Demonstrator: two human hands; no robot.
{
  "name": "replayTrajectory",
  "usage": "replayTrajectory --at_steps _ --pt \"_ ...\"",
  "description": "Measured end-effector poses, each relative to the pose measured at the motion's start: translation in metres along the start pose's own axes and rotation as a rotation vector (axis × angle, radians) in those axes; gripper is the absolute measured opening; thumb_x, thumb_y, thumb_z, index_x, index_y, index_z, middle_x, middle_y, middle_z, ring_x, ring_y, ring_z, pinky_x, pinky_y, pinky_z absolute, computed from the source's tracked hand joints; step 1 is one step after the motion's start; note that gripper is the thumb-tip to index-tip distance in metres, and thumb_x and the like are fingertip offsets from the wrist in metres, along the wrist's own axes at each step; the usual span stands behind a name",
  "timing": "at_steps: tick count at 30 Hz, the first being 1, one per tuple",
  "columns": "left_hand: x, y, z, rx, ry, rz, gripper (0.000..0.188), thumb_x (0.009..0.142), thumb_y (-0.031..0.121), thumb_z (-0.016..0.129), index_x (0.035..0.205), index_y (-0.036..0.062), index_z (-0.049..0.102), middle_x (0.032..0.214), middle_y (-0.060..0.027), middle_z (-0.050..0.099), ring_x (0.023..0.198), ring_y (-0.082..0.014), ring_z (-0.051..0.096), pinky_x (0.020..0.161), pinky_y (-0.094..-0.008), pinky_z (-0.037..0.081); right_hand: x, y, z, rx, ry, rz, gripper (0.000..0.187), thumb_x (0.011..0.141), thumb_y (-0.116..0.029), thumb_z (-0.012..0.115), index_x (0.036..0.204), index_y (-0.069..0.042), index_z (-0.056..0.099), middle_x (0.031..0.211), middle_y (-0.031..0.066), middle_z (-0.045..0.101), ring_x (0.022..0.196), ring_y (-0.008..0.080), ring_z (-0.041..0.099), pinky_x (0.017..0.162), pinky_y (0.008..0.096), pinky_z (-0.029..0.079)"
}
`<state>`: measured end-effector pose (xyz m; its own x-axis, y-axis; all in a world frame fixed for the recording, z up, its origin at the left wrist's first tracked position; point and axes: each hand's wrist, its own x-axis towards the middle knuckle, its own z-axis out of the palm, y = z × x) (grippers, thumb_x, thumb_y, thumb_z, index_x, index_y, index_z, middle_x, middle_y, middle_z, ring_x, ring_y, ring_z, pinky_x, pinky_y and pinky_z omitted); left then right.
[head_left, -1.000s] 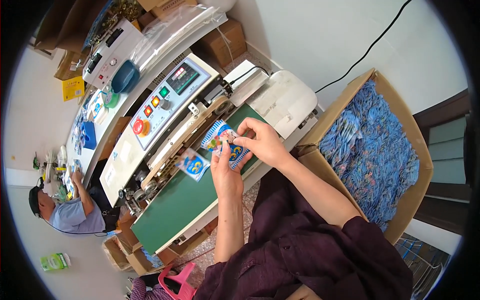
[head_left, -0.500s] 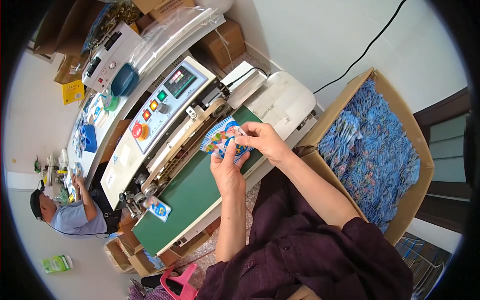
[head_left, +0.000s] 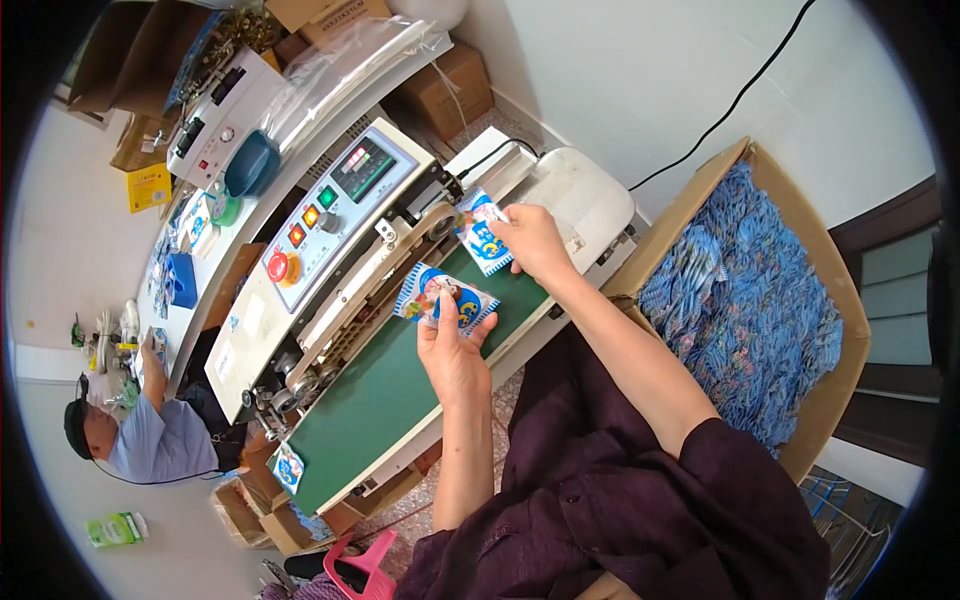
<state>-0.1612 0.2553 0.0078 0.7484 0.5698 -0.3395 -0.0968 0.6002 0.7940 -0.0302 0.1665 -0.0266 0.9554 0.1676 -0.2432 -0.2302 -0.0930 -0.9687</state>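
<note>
My left hand (head_left: 455, 362) is closed on a blue-and-white printed packet (head_left: 470, 308), thumb on its face, above the green conveyor belt (head_left: 375, 420). Whether more packets lie behind it I cannot tell. To the upper right, my right hand (head_left: 538, 243) pinches a similar packet (head_left: 480, 238) by its right edge. This packet stands at the right end of a band sealing machine (head_left: 325, 215), beside its roller and over the belt. At the belt's far left end lies another packet (head_left: 288, 467), apart from both hands.
A large carton (head_left: 625, 282) full of blue packets stands at my right. Behind the sealer is a white table (head_left: 215, 275) with a blue-green bowl (head_left: 252, 163) and another machine (head_left: 220, 125). A person in a light blue shirt (head_left: 165, 440) works at the left. A pink chair (head_left: 372, 565) is below.
My hands have parted: the right has moved up with one packet to the sealer, while the left keeps another. The packet on the belt has travelled to the lower left end.
</note>
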Motion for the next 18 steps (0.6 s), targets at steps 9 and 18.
replayTrajectory --at_steps 9,18 --pt "-0.009 0.007 -0.008 -0.019 -0.002 -0.005 0.015 0.090 0.018 0.059 0.101 0.0077 0.056 0.092 -0.0023 0.063 0.079 -0.0115 0.062 0.059 -0.0308 0.056 -0.028 0.003 0.036 -0.255 0.128 -0.364 0.014 0.082 -0.013 0.060 0.078 0.000 0.058 0.069 0.0164 0.061 0.067 0.0296 0.060 0.061 0.0376 0.047" --pt "-0.005 0.005 0.003 -0.041 -0.232 -0.072 0.025 0.095 0.028 0.051 0.109 0.0069 0.053 0.101 -0.0046 0.061 0.089 -0.0138 0.061 0.068 -0.0355 0.057 -0.059 -0.003 0.007 -0.093 -0.330 -0.326 0.012 0.080 -0.010 0.068 0.081 -0.001 0.060 0.066 -0.0022 0.053 0.067 0.0061 0.050 0.061 0.0216 0.041"
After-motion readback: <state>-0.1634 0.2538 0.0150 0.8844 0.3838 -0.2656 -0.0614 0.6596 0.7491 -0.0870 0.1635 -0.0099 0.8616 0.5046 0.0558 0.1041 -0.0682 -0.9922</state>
